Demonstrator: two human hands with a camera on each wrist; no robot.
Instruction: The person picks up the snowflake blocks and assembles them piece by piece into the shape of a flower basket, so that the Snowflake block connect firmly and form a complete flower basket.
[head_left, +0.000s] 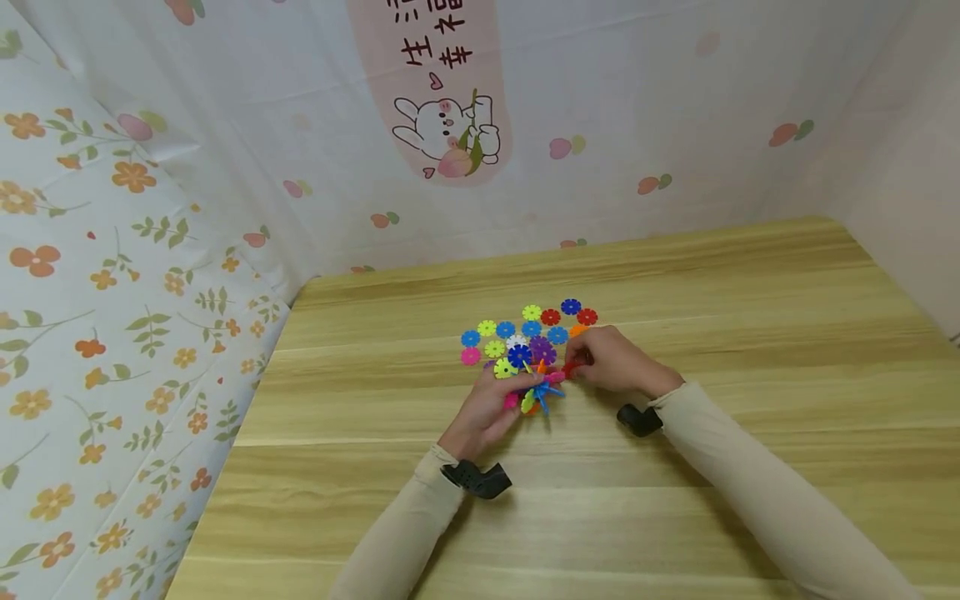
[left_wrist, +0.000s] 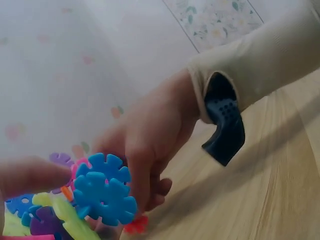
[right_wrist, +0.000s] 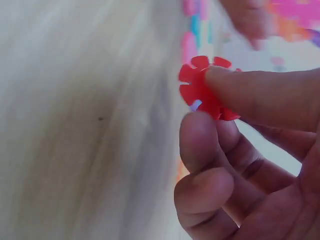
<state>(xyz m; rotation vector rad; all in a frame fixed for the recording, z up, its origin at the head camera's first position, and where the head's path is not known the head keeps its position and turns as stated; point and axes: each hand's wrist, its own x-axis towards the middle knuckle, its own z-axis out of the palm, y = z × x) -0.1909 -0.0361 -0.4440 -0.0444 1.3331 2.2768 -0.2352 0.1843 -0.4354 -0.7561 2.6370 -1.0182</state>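
Observation:
My left hand (head_left: 487, 407) grips a cluster of interlocked plastic snowflake discs (head_left: 542, 392), its thumb lying over the near side. Blue, yellow, pink and orange discs stick out from this cluster at different angles. In the left wrist view, two light-blue discs (left_wrist: 105, 197) overlap at its edge. Just to the right, my right hand (head_left: 618, 362) pinches a red snowflake disc (right_wrist: 190, 92) between thumb and fingers. That notched disc is close beside the cluster; whether they touch is hard to tell.
Loose snowflake discs lie beyond the hands on the wooden table (head_left: 337, 467), among them a lime one (head_left: 532, 312), a dark-blue one (head_left: 571, 307) and a pink one (head_left: 470, 357). A patterned cloth (head_left: 637, 100) hangs behind the table. Each wrist wears a black band.

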